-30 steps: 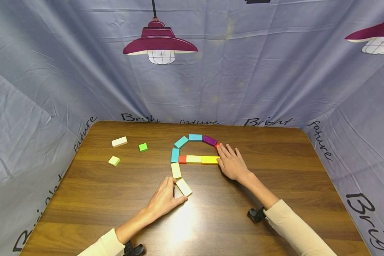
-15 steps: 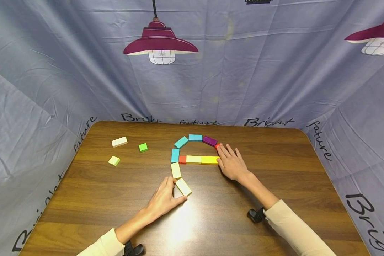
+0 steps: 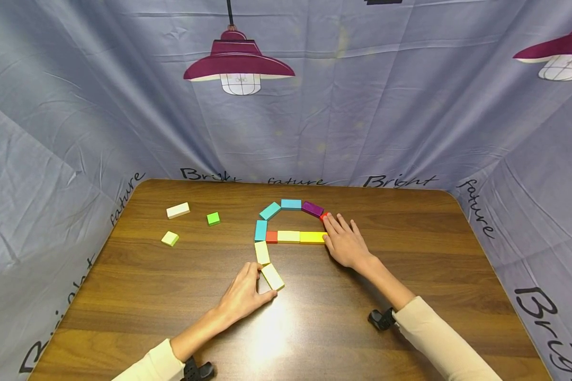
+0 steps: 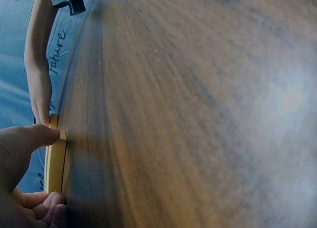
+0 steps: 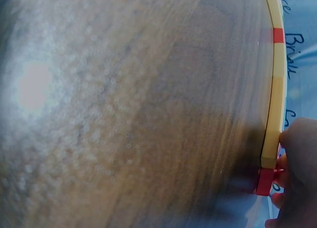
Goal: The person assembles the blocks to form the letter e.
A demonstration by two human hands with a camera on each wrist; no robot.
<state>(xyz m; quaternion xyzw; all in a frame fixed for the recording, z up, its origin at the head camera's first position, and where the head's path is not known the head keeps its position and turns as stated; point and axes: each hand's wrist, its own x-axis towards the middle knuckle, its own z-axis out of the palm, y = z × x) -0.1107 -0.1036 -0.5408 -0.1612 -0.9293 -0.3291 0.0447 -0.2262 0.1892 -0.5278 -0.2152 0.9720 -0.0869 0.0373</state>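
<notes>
My left hand pinches a pale yellow block at its two ends, thumb at the near end and fingertips at the far one. In the left wrist view that block lies low on the table. Its far corner meets another pale yellow block, below a blue block. My right hand lies with straight fingers over the right end of the arrangement, touching a bright yellow block and partly covering a red block. The right wrist view shows a red block by its fingertips.
A teal block, a light blue block and a purple block form a curve at the top. A small red block and a cream block continue the crossbar. Left lie a cream block, green block and yellow-green block.
The pinched pale yellow block has shifted very slightly left and away from me, closer against the block above it, with my left hand. My right hand stays in place.
</notes>
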